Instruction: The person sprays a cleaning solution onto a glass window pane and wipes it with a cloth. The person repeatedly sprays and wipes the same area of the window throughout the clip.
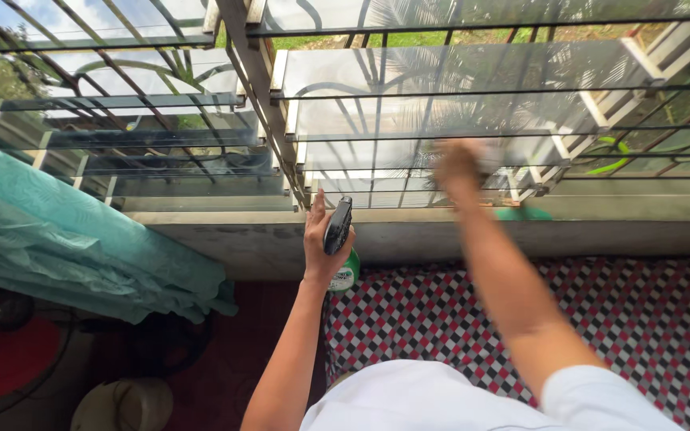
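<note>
My left hand [323, 239] is raised before the window sill [521, 227] and grips a spray bottle [340, 243] by its black trigger head; the bottle's green and white body hangs below my palm. My right hand [458, 166] is blurred with motion and pressed against the glass louvre slats [441, 120] of the right window panel. It seems to hold a pale cloth [485, 156] against the glass, though the blur hides the detail.
Metal bars [473, 92] cross the louvre window, with a frame post [261, 88] between two panels. A teal curtain [81, 239] hangs bunched at the left. A red, black and white checked covering [600, 319] lies below the sill. A fan [9, 343] stands at lower left.
</note>
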